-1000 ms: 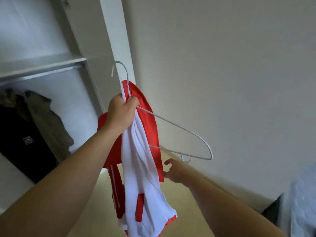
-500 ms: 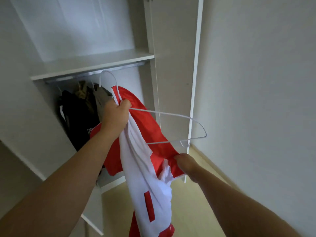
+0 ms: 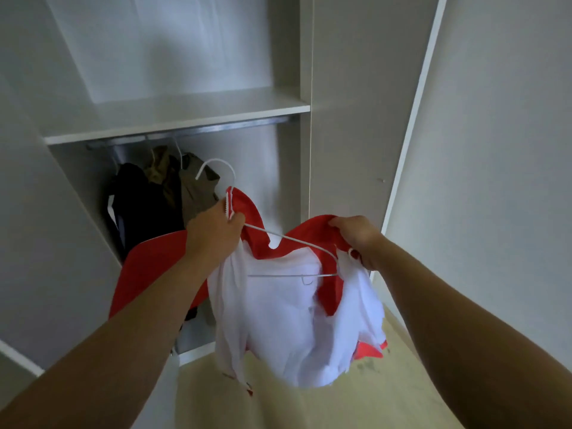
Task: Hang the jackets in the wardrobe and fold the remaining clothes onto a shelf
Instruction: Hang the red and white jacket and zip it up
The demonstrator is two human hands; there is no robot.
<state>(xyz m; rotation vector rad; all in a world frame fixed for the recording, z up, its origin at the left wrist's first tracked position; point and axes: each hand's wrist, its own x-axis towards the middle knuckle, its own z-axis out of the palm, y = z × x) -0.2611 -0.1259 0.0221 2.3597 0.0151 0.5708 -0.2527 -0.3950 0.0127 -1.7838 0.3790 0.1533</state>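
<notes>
A red and white jacket (image 3: 288, 308) hangs partly over a white wire hanger (image 3: 280, 236) in front of the open wardrobe. My left hand (image 3: 213, 230) grips the hanger's neck together with the jacket's collar. My right hand (image 3: 356, 236) holds the jacket's red shoulder fabric pulled over the hanger's right end. The hanger's hook (image 3: 216, 168) points up, below the metal rail (image 3: 192, 133). A black jacket (image 3: 142, 205) and an olive jacket (image 3: 192, 187) hang on the rail at the left.
A white shelf (image 3: 173, 119) sits just above the rail. The open wardrobe door (image 3: 365, 125) stands to the right, with a plain wall (image 3: 495, 181) beyond it. Light wooden floor (image 3: 340, 404) lies below.
The view has turned toward the wardrobe. My right hand has risen from the jacket's lower edge and pulled the red shoulder up over the hanger's right end.
</notes>
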